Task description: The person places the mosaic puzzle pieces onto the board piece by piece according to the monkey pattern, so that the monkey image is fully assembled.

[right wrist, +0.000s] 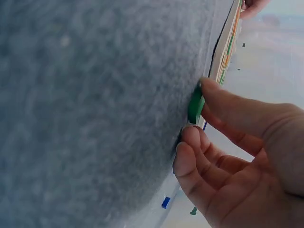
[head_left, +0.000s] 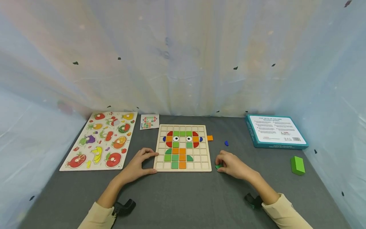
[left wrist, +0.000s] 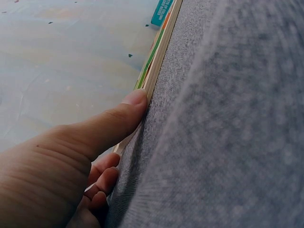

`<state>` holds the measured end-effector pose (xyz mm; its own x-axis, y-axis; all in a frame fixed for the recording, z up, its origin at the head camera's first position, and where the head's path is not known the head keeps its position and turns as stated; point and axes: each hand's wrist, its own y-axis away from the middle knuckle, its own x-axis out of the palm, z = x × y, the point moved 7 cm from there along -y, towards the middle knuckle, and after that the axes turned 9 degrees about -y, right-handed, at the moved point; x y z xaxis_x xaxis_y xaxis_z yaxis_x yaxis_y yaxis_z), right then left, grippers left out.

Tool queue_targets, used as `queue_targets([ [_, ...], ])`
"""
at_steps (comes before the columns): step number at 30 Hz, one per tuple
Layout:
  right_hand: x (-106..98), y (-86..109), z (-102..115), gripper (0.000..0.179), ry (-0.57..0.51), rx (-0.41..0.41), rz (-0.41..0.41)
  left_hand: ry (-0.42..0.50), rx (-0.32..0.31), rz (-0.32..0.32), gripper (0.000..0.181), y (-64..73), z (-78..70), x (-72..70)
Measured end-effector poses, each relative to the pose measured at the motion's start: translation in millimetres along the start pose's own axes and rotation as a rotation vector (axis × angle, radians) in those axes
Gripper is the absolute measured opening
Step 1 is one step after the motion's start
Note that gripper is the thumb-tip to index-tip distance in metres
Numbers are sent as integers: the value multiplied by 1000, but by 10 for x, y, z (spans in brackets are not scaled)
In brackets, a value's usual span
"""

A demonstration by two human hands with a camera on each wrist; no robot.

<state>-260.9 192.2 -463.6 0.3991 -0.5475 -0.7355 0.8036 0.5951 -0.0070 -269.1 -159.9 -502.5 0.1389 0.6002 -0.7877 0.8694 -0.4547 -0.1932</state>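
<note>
A wooden grid board (head_left: 200,159) lies on the grey table, carrying a figure of red, green, orange and blue pieces with two round eyes. At its left edge, my left hand (head_left: 139,165) rests with thumb and index fingertip touching the wood; the thumb (left wrist: 121,118) lies fairly straight along the edge in the left wrist view. My right hand (head_left: 232,164) is just off the board's right front corner. Between its thumb and fingertips it pinches a dark green piece (right wrist: 195,105), close over the table and partly covered by the fingers.
A blue half-round piece (head_left: 226,143) and an orange piece (head_left: 210,138) lie right of the board. Behind it on the left is a pattern card (head_left: 150,121), beside a fruit puzzle board (head_left: 98,140). A teal box (head_left: 277,132) and a green block (head_left: 298,165) stand far right.
</note>
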Motion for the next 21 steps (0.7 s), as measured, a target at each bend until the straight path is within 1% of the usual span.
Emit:
queue_targets([
  [3, 14, -2, -11, 17, -4, 12, -1, 5, -3, 8, 65, -5, -2, 2],
  [6, -10, -6, -42, 15, -32, 20, -13, 0, -1, 12, 66, -6, -4, 6],
  [9, -95, -39, -95, 11, -52, 28, -59, 1, -2, 13, 66, -4, -2, 6],
  [11, -178, -95, -140, 8, -34, 44, -110, 2, -6, 8, 65, 0, 0, 3],
  [13, -267, -184, -189, 9, 11, 62, -157, 0, -6, 3, 65, 4, 7, 1],
  [16, -377, -355, -250, 19, 72, 97, -205, -13, -9, 0, 65, 8, 14, 2],
  [18, -421, -485, -285, 25, 82, 101, -211, -15, -8, 0, 65, 7, 14, 4],
  [21, -452, -675, -322, 29, 74, 93, -206, -11, -8, 0, 65, -1, 9, 1],
])
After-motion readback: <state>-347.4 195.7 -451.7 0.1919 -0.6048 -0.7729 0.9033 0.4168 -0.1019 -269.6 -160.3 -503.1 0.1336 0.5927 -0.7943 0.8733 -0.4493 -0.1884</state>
